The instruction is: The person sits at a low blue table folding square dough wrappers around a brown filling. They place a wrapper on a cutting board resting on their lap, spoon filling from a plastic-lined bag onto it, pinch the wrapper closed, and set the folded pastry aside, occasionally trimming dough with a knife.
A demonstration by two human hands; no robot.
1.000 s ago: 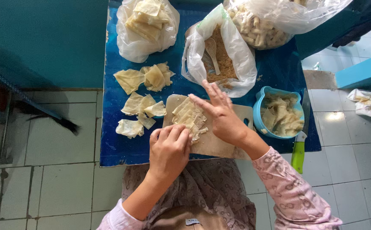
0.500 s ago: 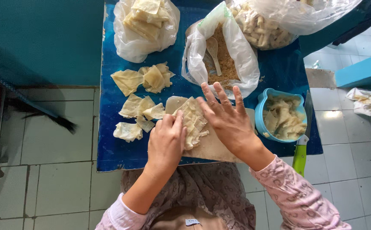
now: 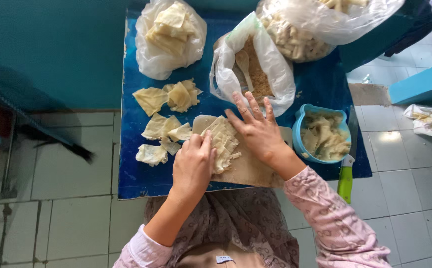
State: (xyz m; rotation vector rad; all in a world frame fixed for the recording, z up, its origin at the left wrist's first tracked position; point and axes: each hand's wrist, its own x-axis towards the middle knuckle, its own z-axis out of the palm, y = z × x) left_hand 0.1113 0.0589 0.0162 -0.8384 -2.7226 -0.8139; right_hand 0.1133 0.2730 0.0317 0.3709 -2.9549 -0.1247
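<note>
2 hands: left hand (image 3: 192, 166) & right hand (image 3: 257, 130) flat, fingers spread, on wrapper stack (image 3: 222, 141), 3 bags, 1 blue bowl (image 3: 300, 134)

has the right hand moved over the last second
Yes. The right hand slid up the wooden board, away from the person, toward the open bag of crumbs.

top bag (image 3: 325, 25) cropped, left floor blurred
</note>
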